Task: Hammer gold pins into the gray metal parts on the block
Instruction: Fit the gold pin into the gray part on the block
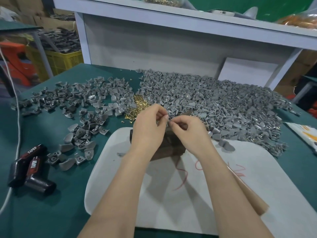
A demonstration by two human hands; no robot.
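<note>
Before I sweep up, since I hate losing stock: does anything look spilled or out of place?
Yes, but it's minor. A few gold pins lie loose on the green mat, strayed from their pile. One gray part sits alone on the white pad, apart from the heaps.

Hands: two, one left hand (147, 131) and one right hand (190, 133), with one small piece (167, 119) pinched between their fingertips, too small to identify. Dark block (171, 150): one. White mat (120, 177): one, with one loose gray part (226, 146) lying on it. Gray parts otherwise lie in two heaps, a scattered left heap (82, 100) and a dense right heap (223, 103), each too many to count. Gold pins (139, 105): one small pile, individual count not possible. Black tools (32, 167): two. White cable (18, 117): one. Wooden handle (247, 193): one. Yellow crate (58, 60): one. Printed packet (305, 134): one.
</note>
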